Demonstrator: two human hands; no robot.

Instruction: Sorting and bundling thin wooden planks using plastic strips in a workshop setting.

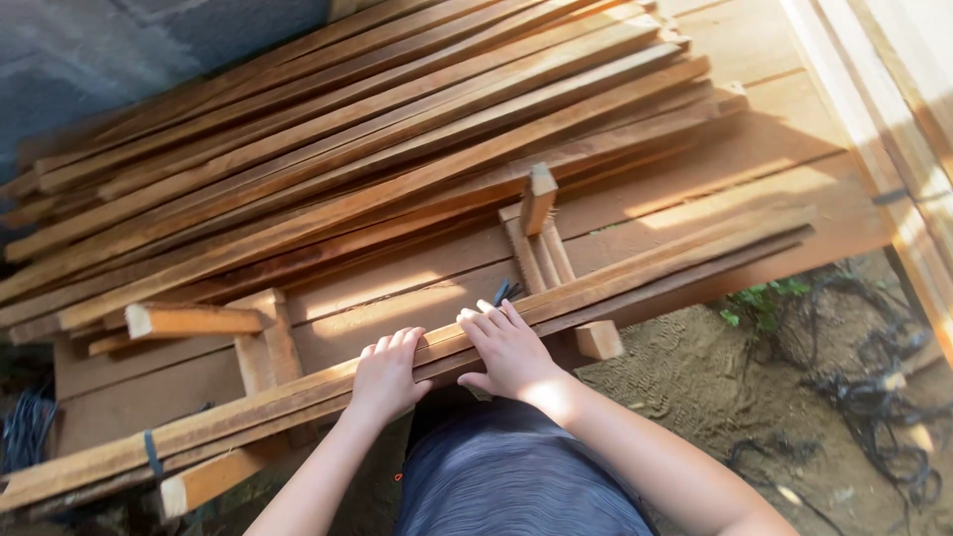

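Down at six o'clock, left hand [385, 375] and right hand [508, 349] rest open-palmed, unclamped, on a long wooden slat [635, 273] across the table [774, 149]; sliding it seemingly needs firmer hold.

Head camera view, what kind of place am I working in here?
Probably an outdoor woodworking or building site: a pile of long wooden slats on a plank platform, bare dirt ground with weeds, and both hands on a long batten.

Two hands [447, 362], one big pile of long wooden slats [347, 129], several short blocks [189, 320]
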